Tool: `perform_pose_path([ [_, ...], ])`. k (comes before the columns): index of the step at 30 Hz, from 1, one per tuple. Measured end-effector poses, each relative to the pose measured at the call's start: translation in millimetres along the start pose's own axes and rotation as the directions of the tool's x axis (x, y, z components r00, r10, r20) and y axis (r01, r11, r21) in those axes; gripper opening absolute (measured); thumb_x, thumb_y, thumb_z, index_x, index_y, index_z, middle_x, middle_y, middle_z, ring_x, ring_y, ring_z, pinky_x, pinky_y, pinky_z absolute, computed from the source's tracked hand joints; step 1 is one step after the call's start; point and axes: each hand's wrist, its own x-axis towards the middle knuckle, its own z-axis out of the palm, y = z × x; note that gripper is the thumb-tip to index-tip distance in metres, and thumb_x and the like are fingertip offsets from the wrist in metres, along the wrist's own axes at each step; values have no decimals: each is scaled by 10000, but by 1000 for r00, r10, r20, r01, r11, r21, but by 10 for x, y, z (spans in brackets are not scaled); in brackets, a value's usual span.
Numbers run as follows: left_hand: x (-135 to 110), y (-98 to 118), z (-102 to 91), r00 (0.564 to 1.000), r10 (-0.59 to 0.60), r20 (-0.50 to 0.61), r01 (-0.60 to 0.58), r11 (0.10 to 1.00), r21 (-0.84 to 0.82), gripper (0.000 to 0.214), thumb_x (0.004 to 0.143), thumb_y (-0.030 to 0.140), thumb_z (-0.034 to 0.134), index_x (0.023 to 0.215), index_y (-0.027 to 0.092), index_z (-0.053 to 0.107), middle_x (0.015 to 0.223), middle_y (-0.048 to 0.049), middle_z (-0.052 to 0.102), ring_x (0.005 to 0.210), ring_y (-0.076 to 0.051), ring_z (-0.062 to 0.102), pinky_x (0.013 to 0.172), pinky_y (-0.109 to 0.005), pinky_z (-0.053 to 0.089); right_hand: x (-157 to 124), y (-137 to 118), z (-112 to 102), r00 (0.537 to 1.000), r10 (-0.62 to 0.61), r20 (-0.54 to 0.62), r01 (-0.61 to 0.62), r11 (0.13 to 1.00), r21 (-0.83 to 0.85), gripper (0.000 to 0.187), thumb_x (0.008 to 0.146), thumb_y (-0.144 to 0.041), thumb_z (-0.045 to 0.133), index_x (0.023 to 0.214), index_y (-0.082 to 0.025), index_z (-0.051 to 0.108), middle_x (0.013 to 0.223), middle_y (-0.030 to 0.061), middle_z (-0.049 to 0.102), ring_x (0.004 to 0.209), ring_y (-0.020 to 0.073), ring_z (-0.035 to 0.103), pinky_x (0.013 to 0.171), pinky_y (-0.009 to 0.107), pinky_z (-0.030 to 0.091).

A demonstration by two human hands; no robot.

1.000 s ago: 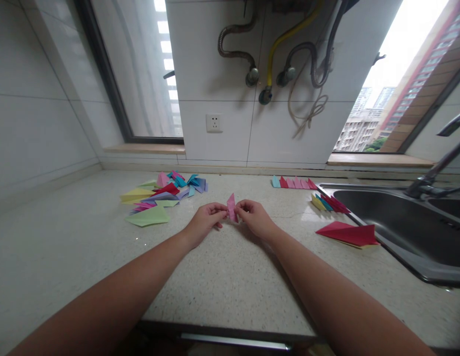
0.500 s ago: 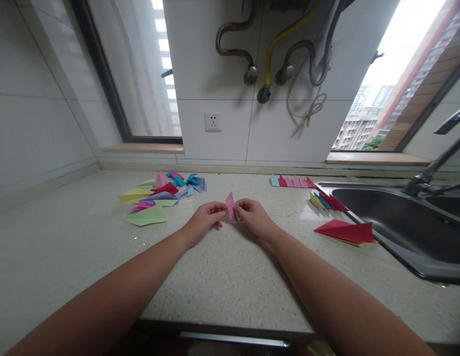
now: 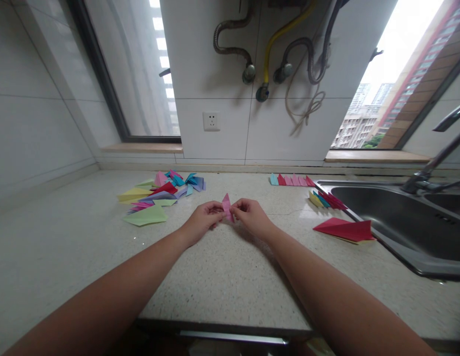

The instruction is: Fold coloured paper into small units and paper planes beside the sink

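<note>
Between my two hands, just above the speckled countertop (image 3: pixel 211 282), is a small folded piece of pink paper (image 3: pixel 227 203), its pointed tip turned up. My left hand (image 3: pixel 205 221) pinches its left side between thumb and fingers. On the other side, my right hand (image 3: pixel 251 216) grips the paper's right edge, fingers curled in. The fingertips cover part of the lower folds.
Left of my hands lies a pile of colourful folded papers (image 3: pixel 152 214). Along the back right runs a row of small folded papers (image 3: pixel 292 181). Red and yellow folded papers (image 3: pixel 344 229) sit beside the steel sink (image 3: pixel 393 237), near the faucet (image 3: pixel 418 180).
The pink paper has shifted slightly left and tilted a little to the left at its tip. Both hands keep hold of it. The camera view has moved very slightly.
</note>
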Motion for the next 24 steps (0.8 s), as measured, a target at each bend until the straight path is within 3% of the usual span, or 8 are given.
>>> perform_pose_path([
  [9, -12, 30, 22, 999, 24, -43, -23, 1000, 10, 234, 764, 355, 692, 912, 177, 658, 740, 11, 595, 469, -46, 438, 425, -189, 285, -22, -38, 49, 1000, 2, -23, -3, 999, -40, 163, 798, -294, 583, 716, -157, 615, 674, 24, 632, 619, 127, 532, 594, 255, 390],
  [15, -12, 18, 35, 998, 24, -50, -25, 999, -22, 217, 791, 355, 679, 927, 195, 625, 597, 69, 478, 392, -38, 348, 375, -193, 198, -27, -50, 68, 1000, -2, -28, 1, 999, -38, 154, 804, -285, 580, 729, -157, 618, 691, 27, 645, 626, 127, 542, 603, 254, 397],
  [20, -13, 7, 34, 999, 29, -40, -30, 999, -41, 241, 788, 368, 692, 943, 197, 623, 649, 63, 507, 394, -27, 347, 377, -189, 213, -24, -70, 57, 999, -6, -31, 5, 999, -34, 149, 808, -283, 584, 724, -161, 606, 679, 22, 641, 613, 125, 538, 597, 252, 400],
  [24, -9, 17, 31, 998, 16, -54, -16, 1000, -13, 300, 771, 407, 708, 957, 180, 644, 698, 29, 563, 453, -47, 444, 411, -183, 296, -29, -72, 55, 999, -10, -45, 7, 998, -58, 135, 812, -272, 583, 740, -162, 614, 694, 28, 653, 627, 130, 550, 593, 252, 401],
])
